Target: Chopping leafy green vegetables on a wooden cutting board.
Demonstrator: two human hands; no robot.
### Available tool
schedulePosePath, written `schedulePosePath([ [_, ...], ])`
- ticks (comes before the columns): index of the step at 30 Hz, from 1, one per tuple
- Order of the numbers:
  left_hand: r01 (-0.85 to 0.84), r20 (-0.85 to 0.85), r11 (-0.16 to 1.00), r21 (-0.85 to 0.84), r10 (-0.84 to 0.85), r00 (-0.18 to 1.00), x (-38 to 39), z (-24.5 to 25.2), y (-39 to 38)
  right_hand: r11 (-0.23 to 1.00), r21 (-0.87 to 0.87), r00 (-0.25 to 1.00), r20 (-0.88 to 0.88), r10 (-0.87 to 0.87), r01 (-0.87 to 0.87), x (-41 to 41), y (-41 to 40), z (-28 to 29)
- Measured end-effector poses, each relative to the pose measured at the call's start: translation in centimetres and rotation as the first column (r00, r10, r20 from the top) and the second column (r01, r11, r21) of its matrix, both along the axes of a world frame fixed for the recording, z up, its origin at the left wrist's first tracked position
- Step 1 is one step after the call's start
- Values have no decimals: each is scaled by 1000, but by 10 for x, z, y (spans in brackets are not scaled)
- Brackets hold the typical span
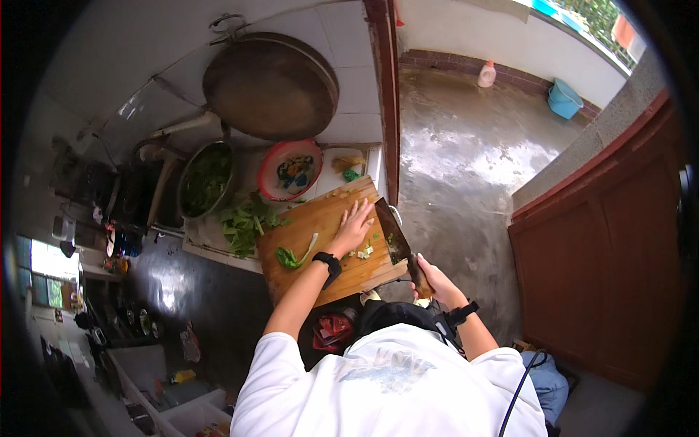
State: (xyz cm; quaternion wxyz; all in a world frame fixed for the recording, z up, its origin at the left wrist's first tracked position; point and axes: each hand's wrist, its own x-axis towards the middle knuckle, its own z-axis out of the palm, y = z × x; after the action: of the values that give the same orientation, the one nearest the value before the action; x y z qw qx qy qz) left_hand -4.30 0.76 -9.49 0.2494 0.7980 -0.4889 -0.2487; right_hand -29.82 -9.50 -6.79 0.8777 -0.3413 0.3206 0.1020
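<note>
My right hand (435, 282) grips the wooden handle of a cleaver (394, 235), whose dark blade lies along the right edge of a wooden cutting board (306, 240), with green bits stuck to it. Flat on the board rests my left hand (354, 228), fingers spread, the palm hidden. Chopped pale stem pieces (365, 252) lie just below it. A leafy green stalk (292, 258) is on the board's left part. More leafy greens (243, 224) are heaped on the counter, touching the board's left side.
Behind the board stand a red-rimmed basin (263, 180) with scraps and a metal pot (229, 177) of greens. A large round pan (270, 87) hangs on the tiled wall. A green scrubber (350, 175) sits near the board's far corner. A brown door (595, 257) is at right.
</note>
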Motion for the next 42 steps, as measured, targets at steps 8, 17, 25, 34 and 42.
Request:
schedulePosePath([
  [8, 250, -124, 967, -56, -255, 959, -52, 10, 61, 996, -76, 991, -131, 31, -41, -3, 1, -10],
  [17, -270, 30, 946, -182, 279, 960, -48, 3, 117, 999, -17, 980, -194, 43, -47, 2, 14, -2],
  [25, -512, 126, 859, 21, 506, 853, -77, -16, 136, 946, -64, 933, -200, 299, -317, 15, 63, -10],
  [34, -601, 90, 732, -322, 655, 750, -83, -27, 103, 874, -148, 886, -114, 449, -462, 41, 94, -6],
  [42, -819, -754, 472, -326, 392, 526, -72, 25, 111, 881, 101, 884, -34, 467, -461, 54, 81, 11],
])
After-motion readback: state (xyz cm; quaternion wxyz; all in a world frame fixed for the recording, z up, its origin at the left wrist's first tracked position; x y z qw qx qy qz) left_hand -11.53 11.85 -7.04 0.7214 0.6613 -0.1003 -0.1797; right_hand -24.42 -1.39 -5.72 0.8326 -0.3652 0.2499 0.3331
